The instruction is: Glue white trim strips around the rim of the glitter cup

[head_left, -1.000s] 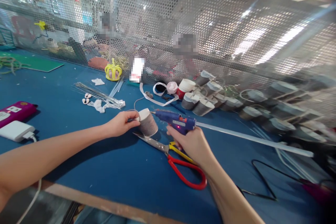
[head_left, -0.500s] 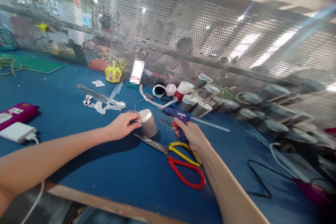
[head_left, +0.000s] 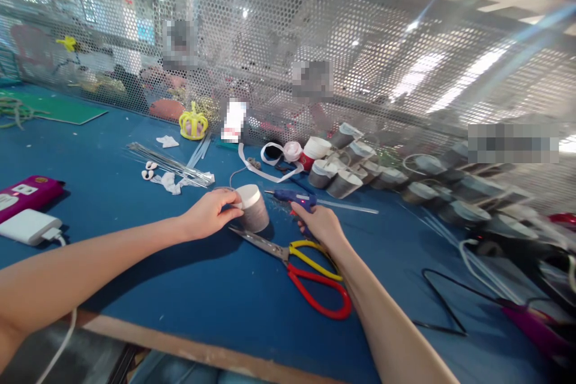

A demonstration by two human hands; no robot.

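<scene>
My left hand (head_left: 215, 212) pinches the left side of a small grey cup-like cylinder (head_left: 255, 213) with a pale top, tilted slightly on the blue table. A thin cord rises from behind it. In my right hand (head_left: 321, 223) is a blue hot glue gun (head_left: 292, 196), its small light glowing red and a clear glue stick (head_left: 348, 207) sticking out of its back. The nozzle points left, just right of the cylinder's upper rim and apart from it. Below lie large scissors (head_left: 270, 246) with one yellow and one red handle, partly under my right wrist.
Several grey cylinders (head_left: 344, 183) crowd the back right beside white ribbon (head_left: 274, 177). Metal wires (head_left: 168, 162), a yellow crown (head_left: 193, 123) and a phone (head_left: 234, 120) lie further back. A perforated metal screen (head_left: 252, 42) closes the far side. Purple and white power banks (head_left: 29, 227) sit left.
My right hand has brought the glue gun left and slightly down, closer to the cylinder. My left hand keeps its pinch in nearly the same place.
</scene>
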